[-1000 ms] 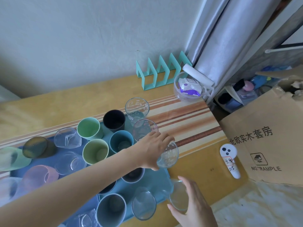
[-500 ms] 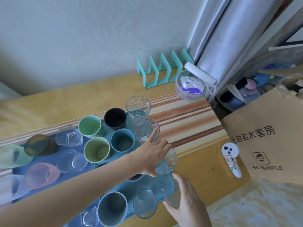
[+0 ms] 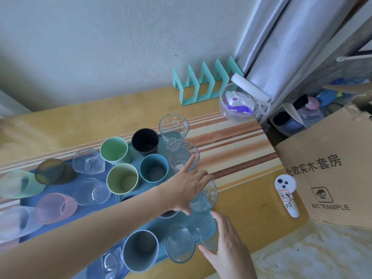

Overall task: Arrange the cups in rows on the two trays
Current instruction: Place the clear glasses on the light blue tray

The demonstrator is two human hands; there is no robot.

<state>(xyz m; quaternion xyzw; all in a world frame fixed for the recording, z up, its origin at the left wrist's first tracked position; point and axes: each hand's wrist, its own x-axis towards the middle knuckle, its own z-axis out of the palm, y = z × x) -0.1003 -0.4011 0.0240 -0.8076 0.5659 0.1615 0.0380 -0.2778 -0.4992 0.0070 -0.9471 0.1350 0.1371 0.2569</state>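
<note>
Two blue trays lie side by side on the table: a teal tray (image 3: 155, 226) on the right and a darker blue tray (image 3: 66, 185) on the left. Both carry several cups, clear glasses and coloured tumblers. My left hand (image 3: 189, 188) reaches across the teal tray and grips a clear printed glass (image 3: 207, 198) at the tray's right edge, forefinger stretched toward another clear glass (image 3: 182, 156). My right hand (image 3: 227, 246) holds a clear glass (image 3: 210, 240) at the tray's near right corner, beside a further clear glass (image 3: 180, 245) and a grey-blue tumbler (image 3: 141, 249).
A teal zigzag rack (image 3: 201, 85) and a clear bowl with a purple packet (image 3: 237, 103) stand at the table's back right. A white remote (image 3: 286, 194) lies near the right edge. A cardboard box (image 3: 330, 178) leans against the table's right side.
My left hand has set its glass lower at the tray's right edge and stretched a forefinger out. My right hand has moved up and closed round the near corner glass.
</note>
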